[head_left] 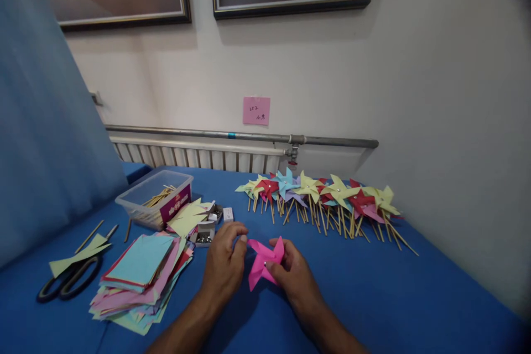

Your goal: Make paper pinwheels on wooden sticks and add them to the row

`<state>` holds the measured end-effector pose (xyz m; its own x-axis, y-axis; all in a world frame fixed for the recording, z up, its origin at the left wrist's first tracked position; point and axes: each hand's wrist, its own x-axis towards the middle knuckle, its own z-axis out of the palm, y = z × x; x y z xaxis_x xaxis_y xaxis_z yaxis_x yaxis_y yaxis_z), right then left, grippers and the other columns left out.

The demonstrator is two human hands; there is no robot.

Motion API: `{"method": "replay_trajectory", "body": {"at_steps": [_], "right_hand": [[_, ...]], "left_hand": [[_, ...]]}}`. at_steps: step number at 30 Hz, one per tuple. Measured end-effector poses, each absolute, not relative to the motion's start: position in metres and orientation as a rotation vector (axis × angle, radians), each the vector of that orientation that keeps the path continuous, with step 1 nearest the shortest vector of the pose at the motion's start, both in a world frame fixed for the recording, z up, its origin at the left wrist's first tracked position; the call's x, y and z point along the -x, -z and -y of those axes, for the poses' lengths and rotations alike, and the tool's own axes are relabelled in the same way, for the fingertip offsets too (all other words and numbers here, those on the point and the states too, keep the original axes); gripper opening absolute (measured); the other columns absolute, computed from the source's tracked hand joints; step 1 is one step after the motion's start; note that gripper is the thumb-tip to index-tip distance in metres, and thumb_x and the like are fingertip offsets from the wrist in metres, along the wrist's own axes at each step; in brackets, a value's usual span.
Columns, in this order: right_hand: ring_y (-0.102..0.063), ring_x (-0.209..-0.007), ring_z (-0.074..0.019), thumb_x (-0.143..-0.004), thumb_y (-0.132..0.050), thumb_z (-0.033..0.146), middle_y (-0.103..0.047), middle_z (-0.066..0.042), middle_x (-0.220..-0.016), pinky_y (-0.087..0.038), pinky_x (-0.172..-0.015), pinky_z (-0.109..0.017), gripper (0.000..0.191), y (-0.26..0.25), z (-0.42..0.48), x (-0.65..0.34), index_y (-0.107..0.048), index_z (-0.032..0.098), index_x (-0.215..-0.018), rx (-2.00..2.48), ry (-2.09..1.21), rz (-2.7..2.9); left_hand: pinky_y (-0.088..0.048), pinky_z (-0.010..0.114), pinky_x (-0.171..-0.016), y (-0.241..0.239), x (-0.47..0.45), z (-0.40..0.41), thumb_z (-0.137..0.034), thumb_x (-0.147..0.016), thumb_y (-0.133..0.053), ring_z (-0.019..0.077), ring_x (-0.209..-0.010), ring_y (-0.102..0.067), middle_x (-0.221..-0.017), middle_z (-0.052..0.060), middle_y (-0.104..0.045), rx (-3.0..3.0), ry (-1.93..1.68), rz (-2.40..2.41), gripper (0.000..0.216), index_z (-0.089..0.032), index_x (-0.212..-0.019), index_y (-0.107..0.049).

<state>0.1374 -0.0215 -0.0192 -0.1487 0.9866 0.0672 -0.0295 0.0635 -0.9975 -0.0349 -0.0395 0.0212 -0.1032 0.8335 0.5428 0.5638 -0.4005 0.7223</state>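
A bright pink paper pinwheel point(258, 270) with a small metal pin at its centre is gripped by my right hand point(299, 276), the thumb pressed near the pin. No stick shows on it. My left hand point(225, 257) is just to its left, fingers loosely bent and apart from the paper, with nothing visible in them. Beyond the left hand lies an open small box of metal pins point(204, 239), with a little white box point(228, 214) behind it.
On the left are a stack of coloured paper squares point(141, 260), black-handled scissors point(68, 282) under a pale green paper piece, yellow cut papers point(188, 220) and a plastic tub point(155, 199) of wooden sticks. Finished pinwheels on sticks point(338, 191) lie along the back right, near the wall.
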Motion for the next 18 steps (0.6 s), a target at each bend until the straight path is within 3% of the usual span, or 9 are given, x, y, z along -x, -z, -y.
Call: {"method": "replay_trajectory", "body": {"at_steps": [8,14,18], "right_hand": [[-0.063,-0.069,-0.0198,-0.066,-0.074,0.041,-0.069,-0.002,-0.084,-0.048,-0.064,-0.030,0.054,0.038,0.008,-0.142,-0.058,0.018,-0.112,1.054,-1.381,1.197],[-0.066,-0.070,-0.0215,-0.065,-0.074,0.036,-0.070,-0.002,-0.079,-0.049,-0.064,-0.031,0.046,0.037,0.007,-0.141,-0.061,0.018,-0.105,1.046,-1.342,1.181],[-0.064,-0.068,-0.0204,-0.065,-0.076,0.033,-0.070,-0.001,-0.079,-0.049,-0.063,-0.030,0.045,0.029,0.011,-0.139,-0.062,0.017,-0.105,1.048,-1.382,1.170]], "left_hand": [[-0.049,0.037,-0.086,-0.029,0.035,0.043,-0.023,-0.090,-0.050,0.0201,-0.093,-0.064,-0.095,0.004,-0.069,-1.804,-1.470,-1.552,0.016,-0.020,-0.093,-0.065],[-0.051,0.034,-0.078,-0.049,0.080,0.040,-0.033,-0.089,-0.053,0.0217,-0.089,-0.065,-0.095,0.003,-0.071,-1.768,-1.329,-1.713,0.019,-0.024,-0.098,-0.068],[-0.049,0.035,-0.089,-0.080,0.153,0.010,-0.034,-0.089,-0.050,0.0241,-0.101,-0.065,-0.105,0.005,-0.073,-1.872,-1.187,-2.114,0.022,-0.023,-0.096,-0.068]]}}
